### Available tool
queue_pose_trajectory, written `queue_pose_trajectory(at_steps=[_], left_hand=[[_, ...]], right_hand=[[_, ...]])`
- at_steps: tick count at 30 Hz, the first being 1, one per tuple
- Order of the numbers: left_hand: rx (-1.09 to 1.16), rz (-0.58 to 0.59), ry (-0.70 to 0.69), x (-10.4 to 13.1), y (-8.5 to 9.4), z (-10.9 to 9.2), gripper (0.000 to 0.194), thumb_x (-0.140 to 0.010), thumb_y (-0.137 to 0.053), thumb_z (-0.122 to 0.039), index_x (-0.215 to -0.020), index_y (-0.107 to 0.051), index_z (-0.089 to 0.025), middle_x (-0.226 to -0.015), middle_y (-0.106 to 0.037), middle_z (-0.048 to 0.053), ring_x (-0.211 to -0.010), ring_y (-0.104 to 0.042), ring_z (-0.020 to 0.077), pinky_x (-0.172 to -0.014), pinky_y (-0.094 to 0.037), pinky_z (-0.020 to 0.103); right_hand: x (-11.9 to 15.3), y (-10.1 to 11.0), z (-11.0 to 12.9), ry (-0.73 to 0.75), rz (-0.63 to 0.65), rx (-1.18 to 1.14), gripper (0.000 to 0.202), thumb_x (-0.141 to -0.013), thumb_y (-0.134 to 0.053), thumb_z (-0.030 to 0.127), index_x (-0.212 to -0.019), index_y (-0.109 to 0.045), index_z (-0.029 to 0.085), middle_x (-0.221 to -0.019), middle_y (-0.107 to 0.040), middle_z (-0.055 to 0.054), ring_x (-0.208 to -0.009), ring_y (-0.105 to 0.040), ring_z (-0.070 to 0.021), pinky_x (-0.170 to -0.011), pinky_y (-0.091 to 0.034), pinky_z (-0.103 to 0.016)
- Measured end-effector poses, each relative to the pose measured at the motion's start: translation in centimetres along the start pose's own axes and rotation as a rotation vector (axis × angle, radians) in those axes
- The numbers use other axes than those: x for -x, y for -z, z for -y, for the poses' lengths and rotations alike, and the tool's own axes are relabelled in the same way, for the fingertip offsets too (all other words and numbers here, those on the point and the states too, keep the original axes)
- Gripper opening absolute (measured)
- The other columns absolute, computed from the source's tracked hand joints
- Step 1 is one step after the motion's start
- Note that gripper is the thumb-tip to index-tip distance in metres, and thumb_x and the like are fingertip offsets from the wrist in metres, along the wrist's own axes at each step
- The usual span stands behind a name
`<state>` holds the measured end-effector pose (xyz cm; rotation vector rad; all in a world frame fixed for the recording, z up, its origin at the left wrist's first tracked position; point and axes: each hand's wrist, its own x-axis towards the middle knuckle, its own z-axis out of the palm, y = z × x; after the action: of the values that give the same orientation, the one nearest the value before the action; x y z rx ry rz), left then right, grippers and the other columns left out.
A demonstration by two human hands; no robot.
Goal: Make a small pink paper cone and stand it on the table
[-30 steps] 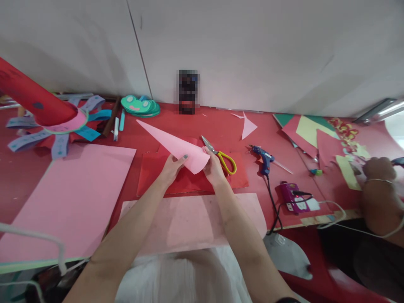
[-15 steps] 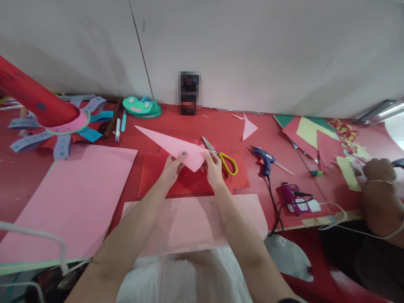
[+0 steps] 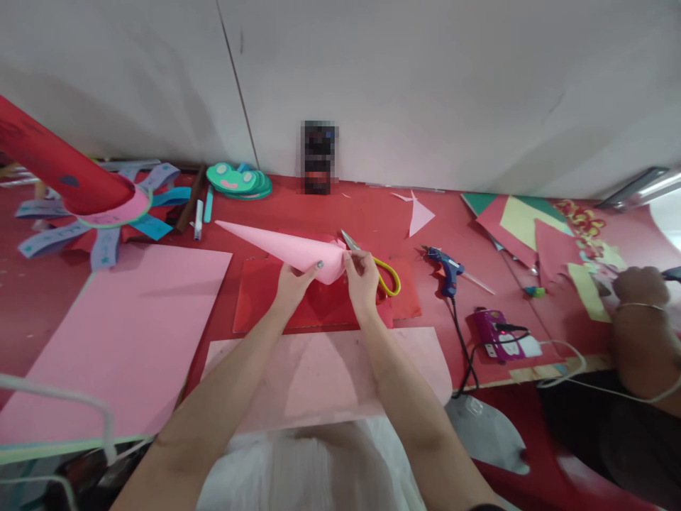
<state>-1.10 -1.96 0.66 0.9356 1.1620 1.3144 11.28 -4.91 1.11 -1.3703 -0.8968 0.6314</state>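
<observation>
Between my hands is a pink paper cone [image 3: 287,245], its narrow tip pointing to the upper left. My left hand [image 3: 296,285] grips the cone from below, with the thumb lying along its near side. At the wide right end my right hand [image 3: 362,275] pinches the paper edge between thumb and fingers. Scissors with yellow handles [image 3: 391,277] lie just behind and right of my right hand, their blades partly showing. Beneath the cone is a red sheet [image 3: 260,301] on the table, and a pale pink sheet [image 3: 319,376] lies nearer my body.
To the right are a blue glue gun [image 3: 447,268] and a purple power strip [image 3: 494,333] with cables. A red tube [image 3: 69,163] with paper strips stands left, above a large pink sheet [image 3: 138,333]. Green frog cutouts [image 3: 239,181] lie behind. Another person's hand [image 3: 641,287] is far right.
The pink paper has become rounder and narrower, rolled tighter into a cone. Its tip has shifted slightly left and down. Both hands stay on it.
</observation>
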Motion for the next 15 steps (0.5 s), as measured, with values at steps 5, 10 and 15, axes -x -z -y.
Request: queue_pose_trajectory(at_steps=[5,10,15], left_hand=[[0.141,-0.042,0.071,-0.36,0.29,0.33,0.043,-0.052,-0.082,-0.032,-0.088,-0.065,-0.016,-0.098,-0.071,0.009,-0.096,-0.065,0.0222,-0.089,-0.052,0.034],[0.349,0.027,0.2,-0.52,0.5,0.27,0.037,-0.055,-0.082,-0.031,-0.085,-0.065,-0.017,-0.098,-0.071,0.006,-0.098,-0.065,0.0197,-0.089,-0.051,0.031],[0.418,0.124,0.265,-0.32,0.36,0.19,0.034,-0.057,-0.081,-0.03,-0.085,-0.067,-0.016,-0.093,-0.072,0.007,-0.093,-0.066,0.0203,-0.09,-0.051,0.033]], right_hand=[[-0.21,-0.04,0.03,-0.224,0.069,-0.317,0.031,-0.082,-0.052,0.05,-0.082,-0.06,0.021,-0.071,-0.061,0.001,-0.06,-0.056,-0.0116,-0.054,-0.045,-0.024],[-0.44,-0.2,-0.58,-0.383,0.24,-0.568,0.032,-0.077,-0.058,0.053,-0.079,-0.062,0.021,-0.071,-0.063,0.001,-0.058,-0.056,-0.0111,-0.047,-0.042,-0.022],[-0.12,-0.31,-0.84,-0.427,0.315,-0.646,0.032,-0.067,-0.069,0.052,-0.07,-0.059,0.022,-0.059,-0.056,0.005,-0.047,-0.047,-0.007,-0.041,-0.038,-0.019]])
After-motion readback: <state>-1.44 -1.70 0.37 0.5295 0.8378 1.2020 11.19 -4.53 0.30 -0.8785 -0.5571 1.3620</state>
